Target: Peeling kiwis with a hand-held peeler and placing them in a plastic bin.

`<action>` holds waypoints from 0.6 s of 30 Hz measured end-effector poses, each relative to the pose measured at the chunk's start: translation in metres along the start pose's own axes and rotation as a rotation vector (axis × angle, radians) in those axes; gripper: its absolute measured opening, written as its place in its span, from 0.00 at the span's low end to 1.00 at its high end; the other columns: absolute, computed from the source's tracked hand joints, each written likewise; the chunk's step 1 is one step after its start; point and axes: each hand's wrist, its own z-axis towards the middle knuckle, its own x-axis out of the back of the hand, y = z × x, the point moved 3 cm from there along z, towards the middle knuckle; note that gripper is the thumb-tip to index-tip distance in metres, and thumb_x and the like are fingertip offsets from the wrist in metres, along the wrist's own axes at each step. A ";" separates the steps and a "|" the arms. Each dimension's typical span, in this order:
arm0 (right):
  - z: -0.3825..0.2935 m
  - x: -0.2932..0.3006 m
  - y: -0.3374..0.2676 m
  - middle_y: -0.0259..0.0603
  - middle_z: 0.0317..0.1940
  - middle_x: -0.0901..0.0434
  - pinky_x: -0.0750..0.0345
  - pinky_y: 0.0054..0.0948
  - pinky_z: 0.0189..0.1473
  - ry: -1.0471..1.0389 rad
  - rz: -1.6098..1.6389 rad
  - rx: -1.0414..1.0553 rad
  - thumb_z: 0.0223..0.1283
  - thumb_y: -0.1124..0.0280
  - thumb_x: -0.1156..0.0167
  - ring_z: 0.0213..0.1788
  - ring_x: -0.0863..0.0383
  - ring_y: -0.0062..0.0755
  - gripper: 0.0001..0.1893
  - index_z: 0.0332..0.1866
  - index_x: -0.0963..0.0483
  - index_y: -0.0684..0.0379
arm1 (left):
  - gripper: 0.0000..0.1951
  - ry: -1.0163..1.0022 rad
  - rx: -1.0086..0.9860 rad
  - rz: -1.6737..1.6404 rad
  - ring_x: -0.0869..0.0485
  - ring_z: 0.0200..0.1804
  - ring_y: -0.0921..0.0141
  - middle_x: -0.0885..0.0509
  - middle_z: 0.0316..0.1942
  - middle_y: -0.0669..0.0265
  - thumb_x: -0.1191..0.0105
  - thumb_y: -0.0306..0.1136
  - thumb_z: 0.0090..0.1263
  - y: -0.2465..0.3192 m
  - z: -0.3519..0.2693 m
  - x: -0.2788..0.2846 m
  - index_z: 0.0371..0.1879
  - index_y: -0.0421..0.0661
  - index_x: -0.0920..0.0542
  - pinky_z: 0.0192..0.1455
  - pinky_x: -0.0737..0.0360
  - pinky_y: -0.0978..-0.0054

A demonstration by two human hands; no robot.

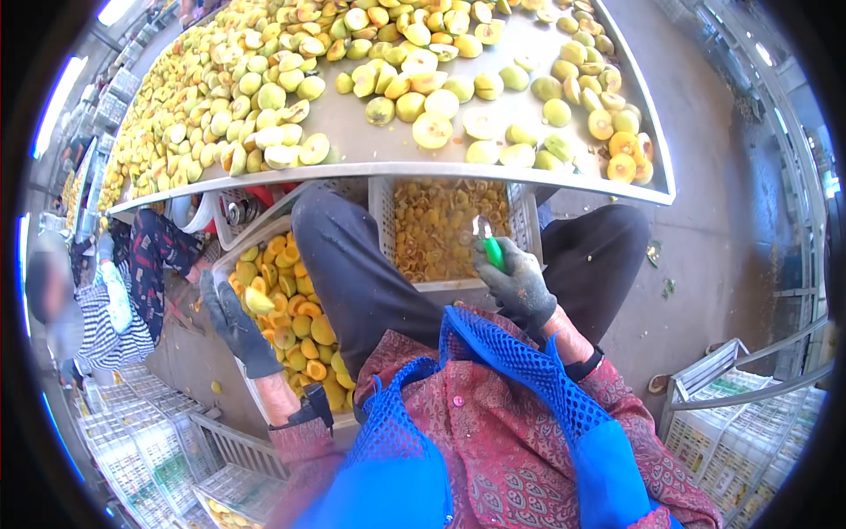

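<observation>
My right hand [519,281], in a grey glove, grips the green handle of a small pitting knife [490,243] with a looped metal tip pointing up and away. Below it is a white crate [384,225] of scraps and pits between my knees. My left hand [234,324], gloved too, is at the left edge of a crate of halved yellow-green peaches [310,330], fingers extended. A pale peach half [258,301] is just beside its fingers, over the crate; whether they touch is unclear. Many halved peaches [271,96] lie on the metal table [344,142] ahead.
The table's raised metal rim [462,170] runs across above my knees. Another person [115,311] sits at the left in a striped top. Stacked white crates [145,436] stand behind at the lower left, and more crates [740,423] with a metal-framed seat [707,377] at the lower right.
</observation>
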 end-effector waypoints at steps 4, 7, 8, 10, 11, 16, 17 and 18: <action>-0.002 0.010 0.031 0.45 0.19 0.24 0.25 0.35 0.27 0.006 0.011 -0.156 0.60 0.66 0.41 0.21 0.20 0.39 0.16 0.48 0.29 0.64 | 0.17 -0.443 -0.273 -0.080 0.27 0.62 0.64 0.25 0.59 0.55 0.51 0.33 0.71 0.072 0.005 -0.101 0.54 0.35 0.24 0.62 0.30 0.69; -0.004 0.018 0.037 0.50 0.31 0.24 0.24 0.38 0.33 0.013 -0.109 0.015 0.58 0.70 0.42 0.30 0.20 0.48 0.14 0.47 0.28 0.65 | 0.19 -0.806 -0.235 0.093 0.23 0.57 0.58 0.24 0.56 0.49 0.48 0.37 0.69 0.085 0.012 -0.208 0.53 0.38 0.23 0.59 0.28 0.65; -0.004 0.020 0.039 0.50 0.31 0.24 0.24 0.38 0.33 0.015 -0.100 0.012 0.58 0.70 0.42 0.30 0.20 0.48 0.14 0.47 0.28 0.65 | 0.23 -0.846 -0.319 0.183 0.22 0.56 0.56 0.23 0.56 0.49 0.45 0.40 0.66 0.081 0.015 -0.243 0.55 0.37 0.25 0.60 0.28 0.65; -0.004 0.025 0.042 0.52 0.34 0.25 0.24 0.39 0.33 -0.020 -0.187 0.080 0.58 0.72 0.42 0.32 0.20 0.47 0.11 0.45 0.27 0.64 | 0.29 -0.958 -0.420 0.322 0.23 0.56 0.54 0.23 0.55 0.48 0.41 0.45 0.63 0.080 0.012 -0.303 0.58 0.37 0.28 0.60 0.28 0.64; -0.005 0.027 0.049 0.54 0.37 0.26 0.23 0.38 0.33 -0.037 -0.410 0.276 0.56 0.70 0.40 0.34 0.20 0.46 0.12 0.43 0.26 0.63 | 0.31 -1.030 -0.438 0.376 0.24 0.57 0.52 0.24 0.55 0.46 0.40 0.47 0.61 0.084 0.010 -0.325 0.59 0.38 0.29 0.60 0.29 0.62; 0.010 0.041 0.043 0.46 0.26 0.26 0.24 0.33 0.28 0.073 -0.076 0.002 0.57 0.69 0.39 0.23 0.23 0.37 0.12 0.45 0.26 0.61 | 0.35 -1.059 -0.561 0.343 0.29 0.61 0.53 0.27 0.57 0.47 0.36 0.43 0.56 0.060 -0.004 -0.358 0.61 0.40 0.32 0.61 0.30 0.61; 0.018 0.046 0.036 0.42 0.21 0.27 0.25 0.31 0.25 0.096 0.066 -0.196 0.57 0.68 0.39 0.19 0.25 0.32 0.12 0.45 0.26 0.60 | 0.35 -1.080 -0.580 0.244 0.29 0.62 0.53 0.27 0.58 0.48 0.35 0.41 0.55 0.063 -0.004 -0.352 0.61 0.40 0.33 0.62 0.31 0.61; 0.026 0.050 0.026 0.32 0.15 0.31 0.30 0.25 0.19 0.114 0.211 -0.205 0.60 0.66 0.41 0.15 0.31 0.21 0.13 0.48 0.27 0.58 | 0.35 -1.089 -0.584 0.243 0.29 0.62 0.53 0.27 0.58 0.48 0.35 0.41 0.55 0.073 -0.008 -0.341 0.61 0.40 0.33 0.62 0.31 0.61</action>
